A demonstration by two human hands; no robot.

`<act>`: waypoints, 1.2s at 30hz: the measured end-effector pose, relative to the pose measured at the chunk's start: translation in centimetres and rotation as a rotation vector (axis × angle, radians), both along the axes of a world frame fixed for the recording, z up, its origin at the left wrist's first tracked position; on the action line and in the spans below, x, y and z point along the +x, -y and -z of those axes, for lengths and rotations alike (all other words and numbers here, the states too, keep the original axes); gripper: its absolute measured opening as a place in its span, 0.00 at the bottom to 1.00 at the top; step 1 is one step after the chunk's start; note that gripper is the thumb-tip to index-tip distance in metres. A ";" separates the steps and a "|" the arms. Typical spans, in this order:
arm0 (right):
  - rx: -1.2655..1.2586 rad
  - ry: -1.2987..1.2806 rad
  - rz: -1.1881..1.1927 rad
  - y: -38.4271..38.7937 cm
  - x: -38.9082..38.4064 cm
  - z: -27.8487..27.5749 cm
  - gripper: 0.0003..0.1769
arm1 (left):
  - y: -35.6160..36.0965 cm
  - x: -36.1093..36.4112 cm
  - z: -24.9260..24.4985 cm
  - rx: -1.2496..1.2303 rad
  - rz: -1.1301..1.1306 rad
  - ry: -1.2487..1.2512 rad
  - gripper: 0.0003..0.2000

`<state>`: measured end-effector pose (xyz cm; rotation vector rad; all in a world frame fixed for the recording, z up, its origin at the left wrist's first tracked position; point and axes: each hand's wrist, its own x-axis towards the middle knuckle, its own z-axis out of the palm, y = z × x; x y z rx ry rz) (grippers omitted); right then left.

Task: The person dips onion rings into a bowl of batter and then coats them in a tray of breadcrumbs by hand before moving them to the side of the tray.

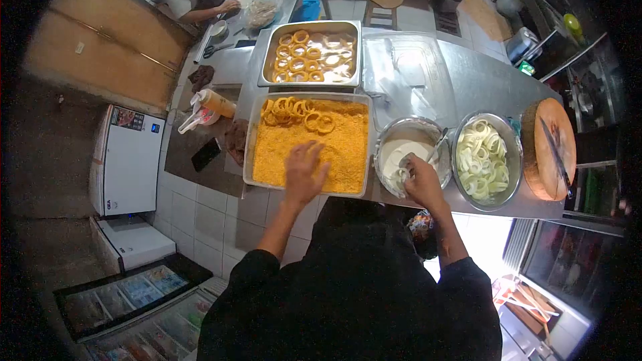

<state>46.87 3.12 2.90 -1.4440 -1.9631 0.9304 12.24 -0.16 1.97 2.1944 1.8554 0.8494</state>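
My left hand (305, 172) hovers low over the orange breadcrumbs (274, 150) in a plastic tub (249, 160), fingers spread with nothing in them. Coated onion rings (284, 108) lie along the tub's far side, a couple of them loose near its middle. At the batter bowl (379, 167), my right hand (422, 184) pinches a pale onion ring (403, 172) over the near side of the white batter (404, 142). A spoon (439, 140) leans on that bowl's right rim. Just right of it stands a metal bowl of raw onion rings (483, 160).
Behind the tub, a steel pan (358, 60) holds rows of coated rings. A clear lid (408, 73) lies beside it. On the right, a knife (556, 154) rests on a round wooden board (552, 120). Squeeze bottles (217, 103) and a phone (206, 154) sit left. Another person (194, 0) works at the far left.
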 end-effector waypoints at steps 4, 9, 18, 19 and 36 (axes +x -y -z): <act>-0.032 0.010 0.010 0.3 -0.1 -0.1 0.18 | -0.3 5.0 -0.9 -0.054 0.233 -0.011 0.20; -0.034 0.026 0.019 -0.1 0.9 -0.9 0.21 | 0.1 3.7 -0.2 -0.176 0.203 -0.202 0.16; -0.168 -0.039 -0.077 0.2 1.9 -0.5 0.19 | 0.9 -1.3 0.7 -0.229 -0.116 -0.124 0.12; -0.309 -0.118 -0.167 0.1 1.7 -0.8 0.17 | 1.0 -1.6 1.5 -0.230 -0.116 -0.126 0.12; -0.177 0.037 -0.076 -0.3 -0.3 -1.2 0.18 | -2.5 0.1 -0.4 -0.079 -0.062 -0.164 0.13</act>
